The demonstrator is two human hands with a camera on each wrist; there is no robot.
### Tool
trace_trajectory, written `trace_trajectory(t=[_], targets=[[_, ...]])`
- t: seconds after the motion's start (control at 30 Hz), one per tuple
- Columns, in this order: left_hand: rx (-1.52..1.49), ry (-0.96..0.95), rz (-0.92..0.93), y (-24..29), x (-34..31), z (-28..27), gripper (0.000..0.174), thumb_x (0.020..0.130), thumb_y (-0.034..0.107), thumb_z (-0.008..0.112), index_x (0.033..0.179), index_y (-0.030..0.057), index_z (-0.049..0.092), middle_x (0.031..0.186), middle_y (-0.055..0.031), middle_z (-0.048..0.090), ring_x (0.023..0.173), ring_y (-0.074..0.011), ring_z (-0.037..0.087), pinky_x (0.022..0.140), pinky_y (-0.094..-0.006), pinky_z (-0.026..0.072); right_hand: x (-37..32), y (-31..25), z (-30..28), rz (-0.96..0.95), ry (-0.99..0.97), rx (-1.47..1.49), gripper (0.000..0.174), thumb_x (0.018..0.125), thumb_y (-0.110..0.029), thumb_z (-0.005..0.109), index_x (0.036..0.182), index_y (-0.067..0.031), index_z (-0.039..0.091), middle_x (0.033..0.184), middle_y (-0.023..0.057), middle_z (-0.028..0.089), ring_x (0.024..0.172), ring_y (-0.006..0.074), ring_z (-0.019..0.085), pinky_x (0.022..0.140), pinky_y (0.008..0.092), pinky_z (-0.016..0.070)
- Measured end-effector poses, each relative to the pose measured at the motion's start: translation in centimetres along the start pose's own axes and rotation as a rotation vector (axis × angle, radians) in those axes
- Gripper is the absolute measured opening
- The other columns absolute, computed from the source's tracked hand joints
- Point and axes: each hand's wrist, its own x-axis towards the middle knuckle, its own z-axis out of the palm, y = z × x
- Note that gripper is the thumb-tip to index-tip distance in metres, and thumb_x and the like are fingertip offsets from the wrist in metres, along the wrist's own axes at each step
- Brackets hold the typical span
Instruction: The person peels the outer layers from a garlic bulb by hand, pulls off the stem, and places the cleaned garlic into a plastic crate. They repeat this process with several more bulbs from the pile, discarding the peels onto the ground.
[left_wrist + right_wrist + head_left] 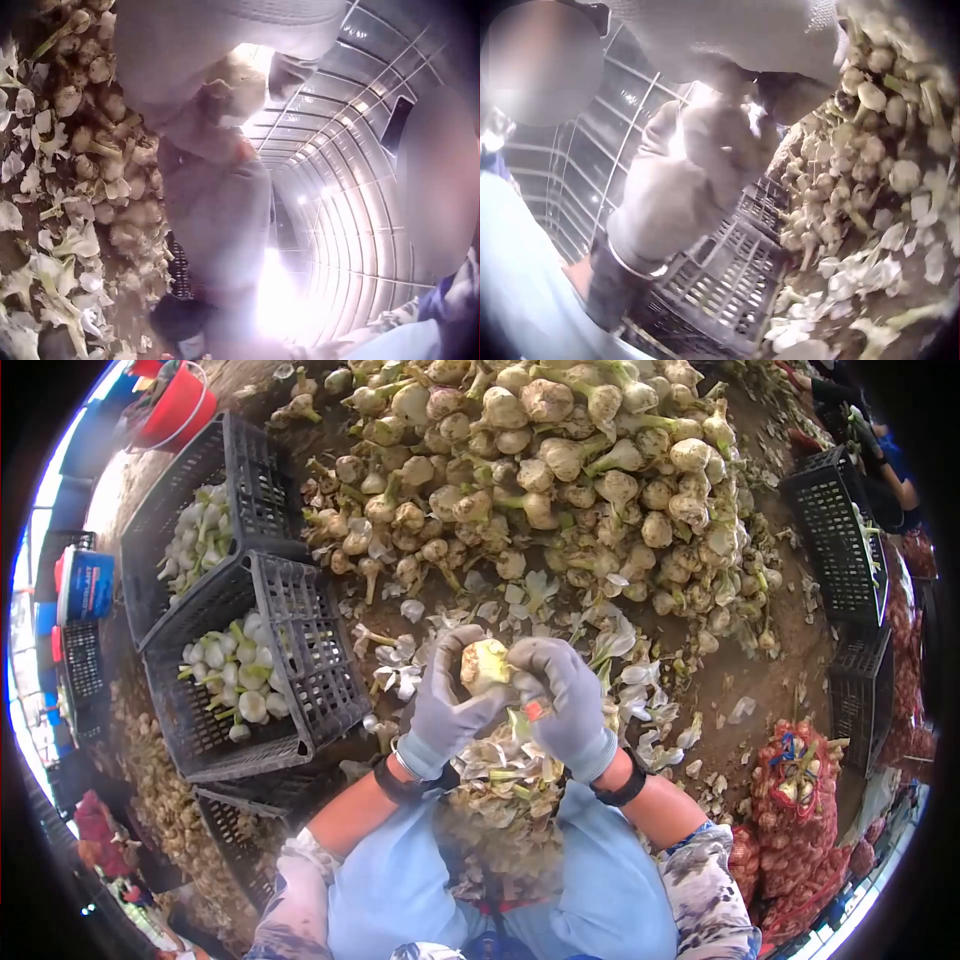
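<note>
A garlic bulb (485, 665), its yellowish-brown outer skin partly on, sits between two grey-gloved hands above the lap. My left hand (445, 705) grips it from the left, fingers curled around its far side and thumb along the near side. At its right side is my right hand (565, 695), fingers curled and fingertips right at the bulb. A small orange-red thing (534, 710) shows in the right hand's grip; I cannot tell what it is. In the left wrist view the garlic bulb (240, 82) appears beneath the left glove, partly hidden.
A large heap of untrimmed garlic (540, 470) lies ahead. Black crates (310, 650) with whiter garlic bulbs (235, 670) stand at left; another crate (835, 530) stands far right. Loose peelings (640, 680) litter the ground and lap. Red mesh sacks (800, 820) sit at right.
</note>
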Motion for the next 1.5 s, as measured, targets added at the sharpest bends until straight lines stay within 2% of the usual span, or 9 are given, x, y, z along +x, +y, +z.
trace_trajectory(t=[0.23, 0.53, 0.6, 0.73, 0.8, 0.97, 1.2, 1.43, 1.5], targets=[[-0.016, -0.013, -0.129, -0.1, -0.2, -1.2, 0.067, 0.08, 0.012, 0.079, 0.135, -0.002, 0.044, 0.119, -0.0067, 0.058, 0.107, -0.0138, 0.058, 0.094, -0.0283, 0.0492, 0.2, -0.1, 0.3, -0.01, 0.019, -0.121, 0.026, 0.078, 0.007, 0.064, 0.101, -0.004, 0.059, 0.097, 0.0155, 0.062, 0.086, 0.0398, 0.062, 0.073, 0.0402, 0.0522], [-0.302, -0.17, -0.311, 1.9, -0.9, -1.1, 0.071, 0.075, 0.009, 0.083, 0.135, -0.002, 0.046, 0.121, -0.0146, 0.061, 0.105, -0.0206, 0.066, 0.088, -0.0338, 0.0574, 0.8, 5.2, 0.1, 0.455, 0.229, 0.108, 0.017, 0.083, 0.0, 0.062, 0.1, -0.0004, 0.064, 0.091, 0.0179, 0.066, 0.082, 0.0311, 0.064, 0.073, 0.036, 0.051], [-0.378, -0.293, -0.275, 1.9, -1.1, -1.1, 0.071, 0.075, 0.002, 0.08, 0.136, 0.0003, 0.045, 0.124, -0.0207, 0.06, 0.103, -0.0237, 0.067, 0.084, -0.0357, 0.0603, 0.7, 10.9, -2.2, 0.543, 0.173, -0.092, 0.014, 0.094, -0.003, 0.055, 0.104, -0.0018, 0.066, 0.092, 0.0075, 0.066, 0.083, 0.0174, 0.061, 0.079, 0.0326, 0.051], [-0.408, -0.089, -0.146, 2.2, -0.3, -0.2, 0.073, 0.073, 0.003, 0.08, 0.138, 0.0003, 0.045, 0.133, -0.0193, 0.056, 0.118, -0.0261, 0.06, 0.094, -0.0426, 0.0567, 0.2, 7.9, -3.8, 0.061, -0.095, -0.496, 0.052, 0.087, -0.003, 0.061, 0.138, -0.0072, 0.053, 0.124, 0.0183, 0.062, 0.118, 0.0309, 0.059, 0.1, 0.0388, 0.0489], [-0.343, -0.077, -0.069, 1.4, -0.3, -0.7, 0.072, 0.079, 0.005, 0.077, 0.141, 0.0003, 0.042, 0.135, -0.0152, 0.056, 0.122, -0.0249, 0.058, 0.102, -0.0419, 0.0521, 0.0, 3.4, -3.8, 0.487, -0.33, 0.572, 0.058, 0.097, -0.016, 0.059, 0.151, -0.0064, 0.038, 0.155, 0.0097, 0.037, 0.139, 0.0215, 0.039, 0.109, 0.0357, 0.041], [0.015, -0.125, 0.048, 0.9, 0.1, -0.5, 0.06, 0.083, 0.009, 0.075, 0.136, -0.0004, 0.051, 0.139, -0.0102, 0.052, 0.123, -0.02, 0.056, 0.103, -0.0327, 0.0467, -1.0, 0.1, -0.4, 0.428, -0.198, 0.976, 0.068, 0.095, -0.023, 0.066, 0.15, 0.0025, 0.034, 0.15, 0.0143, 0.044, 0.133, 0.0182, 0.046, 0.11, 0.0319, 0.0359], [0.844, -0.176, 0.148, 4.2, -0.4, -1.1, 0.035, 0.079, 0.011, 0.075, 0.11, 0.0001, 0.063, 0.1, -0.0073, 0.065, 0.088, -0.0163, 0.061, 0.078, -0.0299, 0.0497, -0.1, 0.7, -2.8, 0.169, -0.366, 0.376, 0.07, 0.086, -0.027, 0.076, 0.144, -0.0021, 0.046, 0.139, 0.0146, 0.056, 0.127, 0.0248, 0.055, 0.106, 0.0359, 0.0426], [0.822, -0.326, 0.351, 2.6, 0.0, -2.3, 0.019, 0.083, 0.01, 0.073, 0.094, -0.0015, 0.063, 0.083, -0.0101, 0.063, 0.073, -0.0223, 0.062, 0.065, -0.0335, 0.0494, 1.1, -0.1, -4.4, 0.024, -0.529, 0.014, 0.071, 0.078, -0.024, 0.079, 0.141, -0.0078, 0.052, 0.132, 0.0168, 0.06, 0.117, 0.0335, 0.059, 0.1, 0.0383, 0.0476], [0.575, -0.279, 0.047, 2.3, -0.7, -2.4, 0.015, 0.087, 0.011, 0.069, 0.094, -0.0009, 0.064, 0.081, -0.0062, 0.063, 0.071, -0.0152, 0.061, 0.063, -0.0306, 0.0487, 1.1, -0.2, -4.4, 0.052, -0.544, 0.06, 0.069, 0.08, -0.023, 0.078, 0.141, -0.0054, 0.051, 0.134, 0.0168, 0.059, 0.12, 0.0309, 0.059, 0.102, 0.0377, 0.0463]])
